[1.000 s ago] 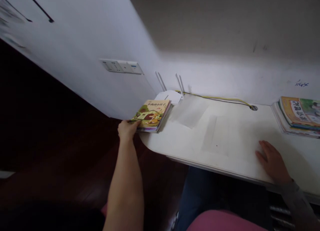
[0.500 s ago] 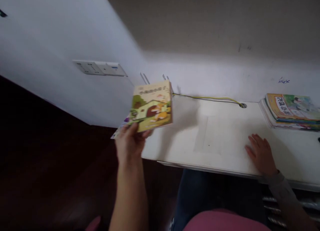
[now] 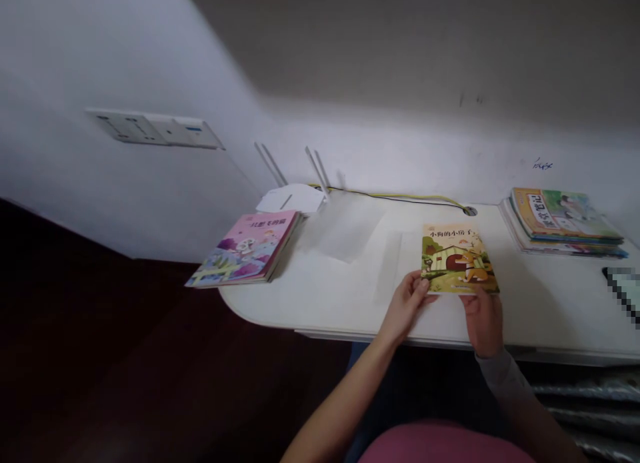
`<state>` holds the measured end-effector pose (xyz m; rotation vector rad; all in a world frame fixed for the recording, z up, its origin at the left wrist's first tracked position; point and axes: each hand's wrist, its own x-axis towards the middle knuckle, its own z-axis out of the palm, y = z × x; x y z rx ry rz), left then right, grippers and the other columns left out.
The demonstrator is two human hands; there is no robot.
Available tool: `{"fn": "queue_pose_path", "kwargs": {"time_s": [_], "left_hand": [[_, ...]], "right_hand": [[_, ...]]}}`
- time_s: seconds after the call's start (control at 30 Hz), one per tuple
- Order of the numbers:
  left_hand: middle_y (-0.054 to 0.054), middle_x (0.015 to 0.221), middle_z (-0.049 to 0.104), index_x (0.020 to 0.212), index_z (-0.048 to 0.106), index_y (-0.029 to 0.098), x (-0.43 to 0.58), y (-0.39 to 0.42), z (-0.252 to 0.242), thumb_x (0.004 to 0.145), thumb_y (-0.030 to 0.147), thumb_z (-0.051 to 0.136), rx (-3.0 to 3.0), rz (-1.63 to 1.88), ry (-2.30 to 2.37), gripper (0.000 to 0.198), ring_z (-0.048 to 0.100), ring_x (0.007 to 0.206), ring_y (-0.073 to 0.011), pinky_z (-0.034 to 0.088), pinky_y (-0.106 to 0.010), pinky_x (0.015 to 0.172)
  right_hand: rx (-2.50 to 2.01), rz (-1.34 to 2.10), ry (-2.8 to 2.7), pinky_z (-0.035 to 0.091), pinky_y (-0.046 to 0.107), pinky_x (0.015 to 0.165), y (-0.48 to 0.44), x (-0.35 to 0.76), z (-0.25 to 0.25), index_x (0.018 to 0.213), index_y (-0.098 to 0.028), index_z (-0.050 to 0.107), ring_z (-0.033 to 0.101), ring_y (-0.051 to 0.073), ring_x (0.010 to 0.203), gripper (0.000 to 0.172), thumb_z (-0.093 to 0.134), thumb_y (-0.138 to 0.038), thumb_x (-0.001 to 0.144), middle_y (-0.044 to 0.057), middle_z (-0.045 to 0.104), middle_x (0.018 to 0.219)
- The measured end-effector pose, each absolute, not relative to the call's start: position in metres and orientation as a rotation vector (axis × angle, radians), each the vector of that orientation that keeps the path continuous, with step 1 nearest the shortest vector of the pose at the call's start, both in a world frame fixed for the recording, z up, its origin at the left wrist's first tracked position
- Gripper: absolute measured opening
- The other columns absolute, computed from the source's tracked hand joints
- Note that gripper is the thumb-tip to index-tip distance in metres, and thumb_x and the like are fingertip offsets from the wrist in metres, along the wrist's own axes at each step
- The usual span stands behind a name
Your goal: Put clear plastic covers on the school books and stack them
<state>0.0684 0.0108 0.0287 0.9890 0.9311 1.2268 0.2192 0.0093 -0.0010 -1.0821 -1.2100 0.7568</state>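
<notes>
A picture book (image 3: pixel 453 259) with a yellow and green cover, showing a dog beside a little house, is held over the white desk (image 3: pixel 340 303). My left hand (image 3: pixel 407 306) grips its lower left corner, thumb on the cover. At the lower right edge my right hand (image 3: pixel 485 319) is closed on the same book, its fingers partly hidden behind it. To the left, a pile of books (image 3: pixel 245 249) with a pink and purple cover on top lies at the desk's rounded end.
Behind the pink pile stands a white router (image 3: pixel 293 199) with upright antennas. A yellow and black cable (image 3: pixel 400 197) runs along the wall to a round hole. Another book stack (image 3: pixel 565 219) lies at right, near a dark-edged device (image 3: pixel 623 293). A socket panel (image 3: pixel 155 129) is on the left wall.
My left hand has carried the yellow book from the left end to the middle of the desk. My right hand has come off the desk and taken hold of it. The pink pile now shows.
</notes>
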Motion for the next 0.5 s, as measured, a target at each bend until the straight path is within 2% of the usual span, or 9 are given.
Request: {"fn": "queue_pose_path", "kwargs": {"time_s": [0.1,0.17,0.23,0.3,0.37,0.5], "left_hand": [[-0.012,0.126,0.056,0.11,0.06,0.019,0.038,0.02,0.026,0.082,0.036,0.056,1.633,1.177,1.282,0.033,0.046,0.124,-0.0285,0.038,-0.048,0.103],[-0.011,0.137,0.046,0.113,0.061,0.02,0.02,0.025,0.022,0.082,0.028,0.055,1.997,1.077,1.526,0.033,0.028,0.135,-0.0315,0.029,-0.054,0.107],[-0.012,0.142,0.04,0.118,0.059,0.021,0.007,0.028,0.018,0.081,0.026,0.056,2.209,0.865,1.673,0.037,0.021,0.137,-0.0353,0.028,-0.058,0.105],[-0.013,0.141,0.041,0.121,0.057,0.022,0.001,0.029,0.013,0.083,0.029,0.056,2.303,0.656,1.743,0.039,0.027,0.134,-0.037,0.031,-0.058,0.102],[-0.013,0.138,0.046,0.122,0.057,0.023,-0.003,0.029,0.009,0.085,0.031,0.052,2.347,0.564,1.768,0.037,0.036,0.13,-0.0345,0.033,-0.054,0.103],[-0.014,0.134,0.05,0.122,0.058,0.022,-0.007,0.031,0.005,0.088,0.024,0.046,2.416,0.595,1.76,0.036,0.043,0.126,-0.0278,0.036,-0.045,0.103]], "right_hand": [[-1.087,0.798,-1.019,0.056,0.044,0.078,0.016,0.229,-0.001,0.134,-0.024,0.036,0.055,0.026,0.114,0.047,0.035,-0.035,0.089,0.011,0.049,0.133],[-1.114,0.828,-0.953,0.057,0.042,0.072,0.017,0.236,-0.003,0.129,-0.024,0.043,0.058,0.026,0.108,0.044,0.041,-0.034,0.086,0.01,0.053,0.128],[-1.162,0.851,-0.942,0.058,0.038,0.064,0.016,0.242,-0.005,0.122,-0.021,0.049,0.062,0.025,0.099,0.041,0.047,-0.035,0.084,0.009,0.058,0.12],[-1.223,0.85,-0.994,0.058,0.035,0.059,0.013,0.246,-0.005,0.113,-0.018,0.056,0.064,0.024,0.09,0.037,0.051,-0.038,0.082,0.008,0.063,0.11],[-1.285,0.822,-1.08,0.058,0.034,0.056,0.011,0.248,-0.005,0.104,-0.015,0.06,0.064,0.023,0.084,0.034,0.051,-0.04,0.083,0.009,0.066,0.102],[-1.367,0.695,-1.176,0.058,0.037,0.061,0.012,0.251,-0.013,0.107,-0.014,0.06,0.063,0.026,0.087,0.037,0.047,-0.039,0.084,0.012,0.065,0.104]]}}
